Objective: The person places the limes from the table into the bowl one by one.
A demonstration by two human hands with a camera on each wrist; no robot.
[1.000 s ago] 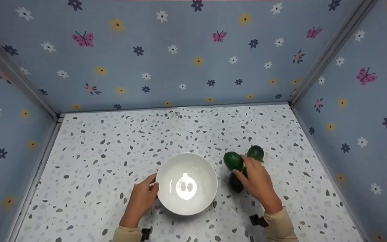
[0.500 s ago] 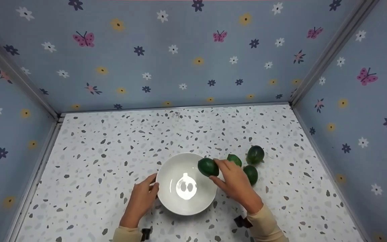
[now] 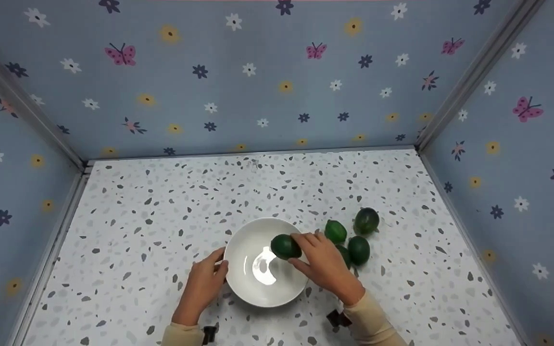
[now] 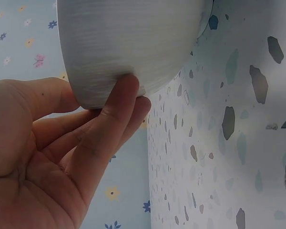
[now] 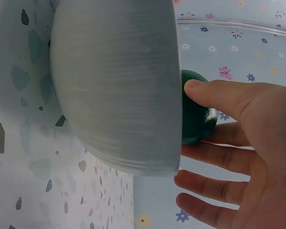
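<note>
A white bowl stands on the speckled table. My left hand grips its left side, thumb and fingers at the rim; in the left wrist view the fingers press the bowl's outer wall. Over the bowl's right part, my right hand holds a dark green oval fruit between thumb and fingers. The right wrist view shows that fruit partly hidden behind the bowl's wall, pinched by the right hand.
Several green fruits lie right of the bowl: a lighter one, a dark one, another, and one partly hidden behind the right hand. Patterned panels enclose the table at the back and sides.
From among the fruits on the right, my right hand has carried one fruit left, over the bowl. My left hand and the bowl have stayed in place.
</note>
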